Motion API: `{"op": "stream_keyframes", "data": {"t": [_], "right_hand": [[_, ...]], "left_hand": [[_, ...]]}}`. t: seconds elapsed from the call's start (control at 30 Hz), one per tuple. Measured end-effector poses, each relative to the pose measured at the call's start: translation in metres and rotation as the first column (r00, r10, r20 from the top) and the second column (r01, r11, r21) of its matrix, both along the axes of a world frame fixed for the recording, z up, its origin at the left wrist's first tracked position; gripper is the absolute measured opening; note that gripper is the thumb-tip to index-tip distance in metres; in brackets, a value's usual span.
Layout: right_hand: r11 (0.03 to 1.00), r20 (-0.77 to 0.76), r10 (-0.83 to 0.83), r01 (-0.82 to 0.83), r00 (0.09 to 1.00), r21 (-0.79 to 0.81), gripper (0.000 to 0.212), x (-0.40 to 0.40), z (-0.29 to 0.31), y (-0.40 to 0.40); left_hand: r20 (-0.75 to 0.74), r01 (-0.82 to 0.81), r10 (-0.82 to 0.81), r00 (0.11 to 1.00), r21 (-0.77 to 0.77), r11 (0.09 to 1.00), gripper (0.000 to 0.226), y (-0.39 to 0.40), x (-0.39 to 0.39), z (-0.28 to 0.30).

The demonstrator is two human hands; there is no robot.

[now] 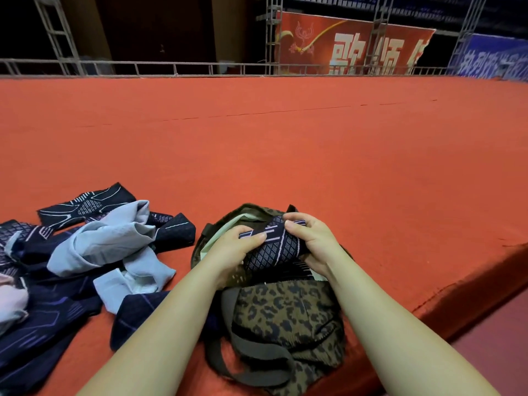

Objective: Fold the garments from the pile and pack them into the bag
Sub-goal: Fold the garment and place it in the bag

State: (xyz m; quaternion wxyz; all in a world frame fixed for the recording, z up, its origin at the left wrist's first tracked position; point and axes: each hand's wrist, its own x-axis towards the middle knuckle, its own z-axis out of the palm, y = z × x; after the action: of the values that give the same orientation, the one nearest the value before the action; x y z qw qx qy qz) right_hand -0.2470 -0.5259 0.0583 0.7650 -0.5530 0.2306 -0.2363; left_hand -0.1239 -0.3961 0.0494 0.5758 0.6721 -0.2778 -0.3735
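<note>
Head view, 1 frame. Item 1: leopard-print bag [285, 318], lying on the red carpeted platform [285, 144] near its front edge, mouth open toward the far side, pale lining visible inside the rim, grey-brown straps trailing toward the viewer. Item 2: folded garment [274, 247], dark navy with a white diamond grid and pale stripes, held directly over the bag's open mouth, its lower part down in the opening. Item 3: left hand [231, 247], fingers curled around the garment's left end, thumb laid flat across the top. Item 4: right hand [311, 238], fingers curled over the garment's right end, thumb pressed on its upper edge. Item 5: pile of unfolded garments [85, 252], on the platform just left of the bag, mixing dark navy patterned pieces with 2 or more light blue ones; a pale pink piece at the far left edge. Item 6: metal railing [171, 67] behind the platform, a red banner [351, 44] with large white characters beyond.
</note>
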Motion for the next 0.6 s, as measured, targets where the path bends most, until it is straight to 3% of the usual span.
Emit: {"op": "stream_keyframes", "data": {"t": [0.1, 0.2, 0.27, 0.33, 0.47, 0.53, 0.6], "right_hand": [[0.996, -0.002, -0.042, 0.041, 0.999, -0.078, 0.018, -0.001, -0.006, 0.001], [0.914, -0.176, -0.008, -0.064, 0.984, -0.402, 0.04, -0.015, -0.007, 0.001], [0.835, -0.239, -0.009, -0.124, 0.971, -0.536, 0.05, -0.024, -0.004, 0.0], [0.812, -0.202, -0.017, -0.105, 0.979, -0.574, 0.048, -0.031, -0.005, -0.003], [0.874, -0.15, 0.065, -0.128, 0.987, -0.469, 0.05, -0.037, -0.004, -0.002], [0.836, -0.176, 0.056, -0.143, 0.983, -0.529, 0.04, -0.037, 0.001, 0.001], [0.758, -0.202, -0.013, -0.122, 0.979, -0.641, 0.024, -0.036, 0.008, 0.003]], "left_hand": [[0.042, 0.016, -0.015, 0.999, -0.022, 1.0, 0.024, 0.002, 0.001, -0.002], [0.239, -0.013, 0.029, 0.971, -0.071, 0.997, 0.016, 0.007, -0.002, 0.0], [0.293, 0.006, 0.034, 0.955, -0.136, 0.991, 0.017, 0.01, -0.005, 0.001], [0.3, 0.032, 0.024, 0.954, -0.182, 0.983, 0.019, 0.013, -0.006, 0.001], [0.272, 0.044, 0.019, 0.962, -0.225, 0.973, 0.021, 0.015, -0.011, 0.0], [0.261, 0.045, 0.025, 0.965, -0.259, 0.965, 0.021, 0.016, -0.012, 0.002], [0.364, 0.003, 0.1, 0.926, -0.274, 0.962, 0.022, 0.018, -0.009, 0.006]]}}
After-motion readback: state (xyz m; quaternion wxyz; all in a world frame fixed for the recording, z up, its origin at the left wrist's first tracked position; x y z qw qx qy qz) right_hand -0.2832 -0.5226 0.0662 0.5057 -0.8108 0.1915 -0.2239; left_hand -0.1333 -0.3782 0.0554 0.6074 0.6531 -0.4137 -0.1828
